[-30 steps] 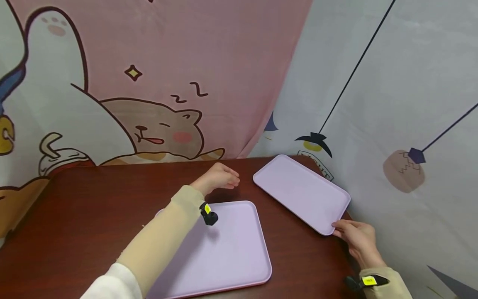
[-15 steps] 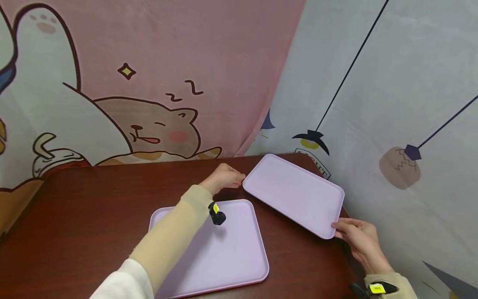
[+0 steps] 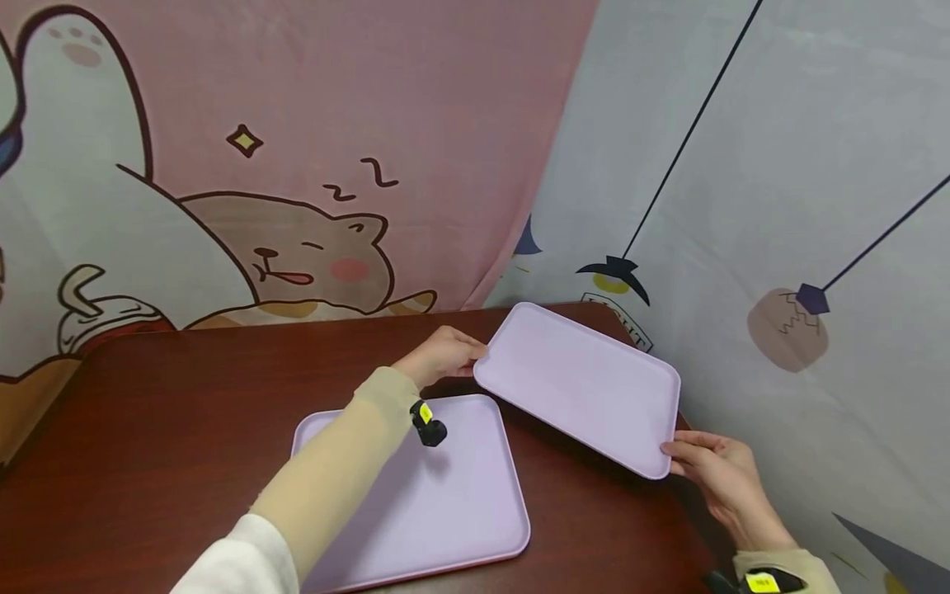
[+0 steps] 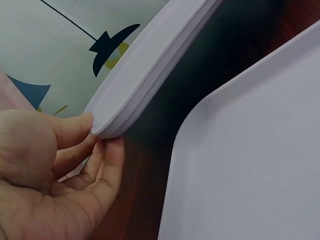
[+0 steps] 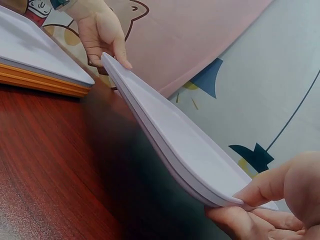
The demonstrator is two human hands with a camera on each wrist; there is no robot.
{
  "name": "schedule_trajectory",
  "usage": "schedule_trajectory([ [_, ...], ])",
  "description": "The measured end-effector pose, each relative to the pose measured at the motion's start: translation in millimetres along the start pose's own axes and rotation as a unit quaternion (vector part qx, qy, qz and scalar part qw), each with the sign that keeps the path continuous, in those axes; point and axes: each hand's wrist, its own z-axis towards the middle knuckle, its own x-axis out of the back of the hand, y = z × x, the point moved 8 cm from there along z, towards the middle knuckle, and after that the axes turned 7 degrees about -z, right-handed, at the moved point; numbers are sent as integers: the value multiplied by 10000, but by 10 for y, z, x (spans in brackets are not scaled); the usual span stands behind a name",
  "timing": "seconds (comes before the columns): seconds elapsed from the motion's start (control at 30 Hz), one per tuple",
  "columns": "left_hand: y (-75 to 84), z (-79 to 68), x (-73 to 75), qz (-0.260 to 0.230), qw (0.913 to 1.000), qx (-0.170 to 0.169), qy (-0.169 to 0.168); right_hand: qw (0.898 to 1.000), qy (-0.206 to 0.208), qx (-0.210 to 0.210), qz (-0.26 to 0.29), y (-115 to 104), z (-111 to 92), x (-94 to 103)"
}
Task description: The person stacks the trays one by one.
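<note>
A narrow stack of lavender trays [image 3: 582,384] is held up off the table at the right, slightly tilted. Layered rims show along its edge in both wrist views. My left hand [image 3: 445,356] pinches its left corner, thumb on top and fingers beneath, as the left wrist view [image 4: 65,170] shows. At the near right corner my right hand [image 3: 716,478] grips the stack, its thumb [image 5: 265,187] over the rim and fingers below. A larger lavender tray [image 3: 445,503] lies on the table under my left forearm, which hides part of it.
The larger tray rests on orange layers [image 5: 40,82] in the right wrist view. A dark red-brown wooden table [image 3: 185,445] carries it. Printed cloth [image 3: 460,148] hangs behind the table, and more cloth [image 3: 853,412] hangs close along the right side.
My left hand has reached the left corner of the narrow tray stack and taken hold of it. The stack has risen and shifted slightly left, still in my right hand.
</note>
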Motion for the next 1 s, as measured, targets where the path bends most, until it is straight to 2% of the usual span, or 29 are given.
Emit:
schedule_trajectory([
  [0.3,12,-207,116,-100,9996,160,-196,9991,-259,212,258,-115,-32,-59],
  [0.6,113,-456,273,272,9994,56,-203,9984,-492,247,135,-243,-40,-172],
  [0.8,142,-628,398,329,9994,30,-132,9979,-601,236,58,-294,-46,-252],
  [1.0,154,-868,546,211,9998,-65,14,9943,-902,509,248,-400,-88,-396],
])
